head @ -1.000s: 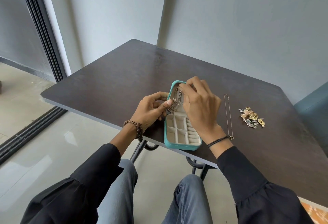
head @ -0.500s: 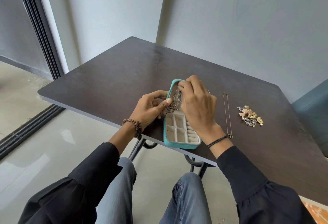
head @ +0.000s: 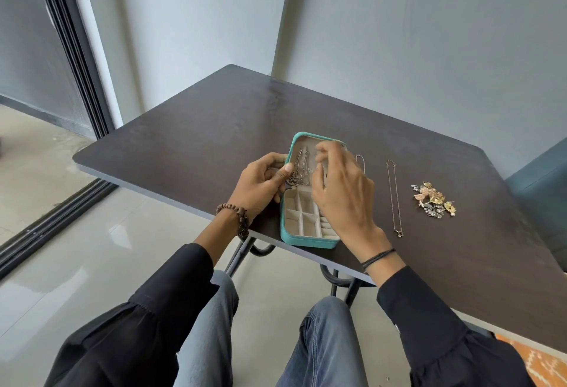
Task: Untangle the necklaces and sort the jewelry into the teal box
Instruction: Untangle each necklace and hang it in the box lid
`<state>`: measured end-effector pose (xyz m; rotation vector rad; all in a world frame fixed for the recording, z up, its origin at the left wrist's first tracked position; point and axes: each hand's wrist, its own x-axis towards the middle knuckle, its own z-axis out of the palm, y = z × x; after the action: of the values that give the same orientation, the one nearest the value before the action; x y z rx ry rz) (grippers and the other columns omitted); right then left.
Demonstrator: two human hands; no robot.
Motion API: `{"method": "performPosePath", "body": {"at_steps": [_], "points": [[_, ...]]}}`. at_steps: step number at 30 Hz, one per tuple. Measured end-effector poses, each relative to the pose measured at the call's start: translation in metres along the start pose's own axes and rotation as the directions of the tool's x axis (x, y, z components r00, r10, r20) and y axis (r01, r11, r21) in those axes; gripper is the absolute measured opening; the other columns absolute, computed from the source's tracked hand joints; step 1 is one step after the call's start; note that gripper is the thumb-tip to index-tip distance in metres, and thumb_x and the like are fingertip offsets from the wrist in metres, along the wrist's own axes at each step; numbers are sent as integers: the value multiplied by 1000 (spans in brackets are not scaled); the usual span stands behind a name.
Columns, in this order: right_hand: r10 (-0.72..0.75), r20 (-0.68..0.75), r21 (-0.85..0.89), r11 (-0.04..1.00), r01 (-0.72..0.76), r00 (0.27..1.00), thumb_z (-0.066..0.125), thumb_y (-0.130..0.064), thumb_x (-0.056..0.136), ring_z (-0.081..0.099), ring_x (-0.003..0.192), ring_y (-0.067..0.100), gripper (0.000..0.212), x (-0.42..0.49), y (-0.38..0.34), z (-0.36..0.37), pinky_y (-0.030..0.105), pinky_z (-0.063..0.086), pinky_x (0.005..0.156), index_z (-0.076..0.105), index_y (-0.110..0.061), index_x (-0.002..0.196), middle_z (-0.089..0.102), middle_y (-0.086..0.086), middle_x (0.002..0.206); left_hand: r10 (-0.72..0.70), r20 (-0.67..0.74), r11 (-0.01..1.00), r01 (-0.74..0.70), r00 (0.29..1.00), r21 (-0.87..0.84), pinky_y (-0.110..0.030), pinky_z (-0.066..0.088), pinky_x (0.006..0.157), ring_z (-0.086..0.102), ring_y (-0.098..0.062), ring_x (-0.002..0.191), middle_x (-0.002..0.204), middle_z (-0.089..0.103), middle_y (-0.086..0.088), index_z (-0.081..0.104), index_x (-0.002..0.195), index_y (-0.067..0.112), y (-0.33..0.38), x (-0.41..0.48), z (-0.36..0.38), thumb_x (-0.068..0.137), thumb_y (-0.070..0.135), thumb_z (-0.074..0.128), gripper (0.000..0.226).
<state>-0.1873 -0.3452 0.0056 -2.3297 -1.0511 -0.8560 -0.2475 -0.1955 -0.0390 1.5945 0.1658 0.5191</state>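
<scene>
My right hand (head: 340, 193) has drawn back from the lid's top, its curled fingers too blurred to tell if they pinch anything. My left hand (head: 260, 184) grips the teal box (head: 306, 241) by its lid edge, thumb pinning the chains (head: 299, 168) there; the box lies between both hands.

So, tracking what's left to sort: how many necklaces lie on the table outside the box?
2: a long chain between the right hand and the jewelry pile; a second chain partly behind that hand, which may hide more.
</scene>
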Motion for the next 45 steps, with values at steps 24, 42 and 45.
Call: {"method": "performPosePath", "body": {"at_steps": [24,42,45], "points": [[164,307,221,946,-238,937,56,-18,96,58,104,16,19,-18,9,0,38,56,83,60,-17,115,68,1,104,-138,-254,974,178,957,139,-17,52,54,57,-6,49,85,70,-7,63,112,10,14,1,-1,96,23,62,21],[310,361,280,863,-420,879,67,-20,94,61,79,6,14,19,83,-22,6,41,68,70,-13,106,68,-6,91,-49,8,853,38,999,520,-7,40,43,57,-8,53,78,66,3,71,93,12,67,61,59,88,7,65,9],[353,387,205,868,-453,852,69,-20,92,67,83,12,13,33,115,-17,24,53,82,72,-13,103,72,-2,91,-75,86,822,13,993,570,-9,41,44,63,-13,55,72,68,1,72,90,14,67,84,82,86,6,64,11]]}}
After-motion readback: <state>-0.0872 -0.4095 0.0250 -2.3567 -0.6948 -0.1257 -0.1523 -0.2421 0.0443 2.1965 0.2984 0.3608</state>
